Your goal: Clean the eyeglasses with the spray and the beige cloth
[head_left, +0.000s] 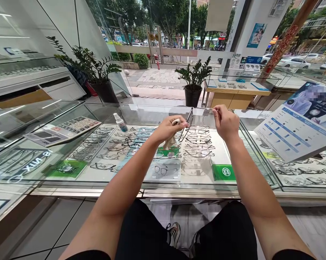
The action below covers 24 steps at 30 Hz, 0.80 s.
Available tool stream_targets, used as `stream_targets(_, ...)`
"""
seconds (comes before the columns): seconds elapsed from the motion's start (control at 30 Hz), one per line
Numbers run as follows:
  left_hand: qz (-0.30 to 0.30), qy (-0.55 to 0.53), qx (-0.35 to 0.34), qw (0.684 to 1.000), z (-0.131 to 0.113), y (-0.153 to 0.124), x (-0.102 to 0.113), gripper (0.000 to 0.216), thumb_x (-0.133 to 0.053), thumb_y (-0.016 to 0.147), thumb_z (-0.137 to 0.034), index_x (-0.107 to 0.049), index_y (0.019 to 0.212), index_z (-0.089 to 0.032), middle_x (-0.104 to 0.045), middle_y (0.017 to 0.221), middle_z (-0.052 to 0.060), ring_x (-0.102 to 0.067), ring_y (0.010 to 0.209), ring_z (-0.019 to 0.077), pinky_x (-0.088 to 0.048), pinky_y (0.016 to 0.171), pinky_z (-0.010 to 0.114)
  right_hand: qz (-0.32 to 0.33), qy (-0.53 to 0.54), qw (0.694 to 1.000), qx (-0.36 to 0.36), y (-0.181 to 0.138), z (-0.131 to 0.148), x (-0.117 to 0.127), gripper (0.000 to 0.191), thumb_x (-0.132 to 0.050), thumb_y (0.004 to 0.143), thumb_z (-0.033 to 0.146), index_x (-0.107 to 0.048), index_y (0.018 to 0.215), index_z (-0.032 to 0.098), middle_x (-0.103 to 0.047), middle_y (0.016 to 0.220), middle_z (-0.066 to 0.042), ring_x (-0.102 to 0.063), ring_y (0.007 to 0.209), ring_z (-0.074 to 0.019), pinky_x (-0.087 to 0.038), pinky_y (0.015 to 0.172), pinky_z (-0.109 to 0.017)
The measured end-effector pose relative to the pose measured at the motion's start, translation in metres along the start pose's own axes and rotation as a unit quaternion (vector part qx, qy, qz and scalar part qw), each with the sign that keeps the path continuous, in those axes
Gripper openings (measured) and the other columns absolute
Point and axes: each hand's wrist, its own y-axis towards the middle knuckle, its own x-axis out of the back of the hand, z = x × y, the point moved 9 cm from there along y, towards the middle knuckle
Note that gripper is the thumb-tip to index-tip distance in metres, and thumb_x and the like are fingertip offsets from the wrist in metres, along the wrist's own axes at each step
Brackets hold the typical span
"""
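Note:
Above the glass counter, my left hand (171, 128) is closed on a pair of dark-rimmed eyeglasses (189, 122), pinched at the frame and tilted nearly on edge. A beige cloth (169, 142) is bunched in the same hand and hangs below the fingers. To the right of the glasses, my right hand (226, 122) is raised with its fingers curled and thumb pressed in. Whether a thin part of the frame lies in that pinch is too small to tell. A small spray bottle (120, 122) stands on the glass to the left.
Rows of eyeglass frames (199, 141) lie inside the glass showcase (198, 186). A printed board (62, 130) rests on the left, and a tilted leaflet stand (298, 124) on the right. Potted plants (193, 94) stand beyond the counter, before the window.

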Motion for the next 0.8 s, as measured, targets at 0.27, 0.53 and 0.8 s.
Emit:
stream_targets(0.27, -0.081, -0.009, -0.028, 0.996, -0.003, -0.004, -0.009, 0.055, -0.09, 0.082, -0.072, -0.076, 0.083, -0.019, -0.066, 0.08, 0.002, -0.048, 0.07, 0.0138, -0.033, 0.067, 0.03, -0.069, 0.139, 0.987, -0.037, -0.019, 0.031, -0.004, 0.052, -0.07, 0.102, 0.062, -0.053, 0.138, 0.029, -0.078, 0.109, -0.007, -0.07, 0.079, -0.023, -0.055, 0.071, -0.041)
stream_targets(0.53, -0.078, -0.012, -0.045, 0.996, -0.007, -0.007, -0.019, 0.058, -0.088, 0.084, -0.075, -0.072, 0.08, -0.019, -0.056, 0.076, 0.0, -0.043, 0.069, 0.0136, -0.031, 0.067, 0.031, -0.061, 0.14, 0.988, 0.007, -0.023, 0.044, -0.013, 0.064, -0.076, 0.097, 0.065, -0.048, 0.142, 0.028, -0.069, 0.128, -0.013, -0.069, 0.103, -0.0308, -0.061, 0.093, -0.055)
stream_targets(0.8, -0.103, -0.013, -0.055, 0.993, -0.004, -0.009, -0.016, 0.053, -0.089, 0.086, -0.07, -0.074, 0.082, -0.02, -0.063, 0.08, 0.002, -0.049, 0.072, 0.015, -0.036, 0.068, 0.03, -0.049, 0.147, 0.988, 0.009, -0.023, 0.043, -0.016, 0.065, -0.075, 0.091, 0.034, -0.045, 0.148, 0.027, -0.066, 0.135, -0.014, -0.069, 0.111, -0.0318, -0.06, 0.1, -0.057)
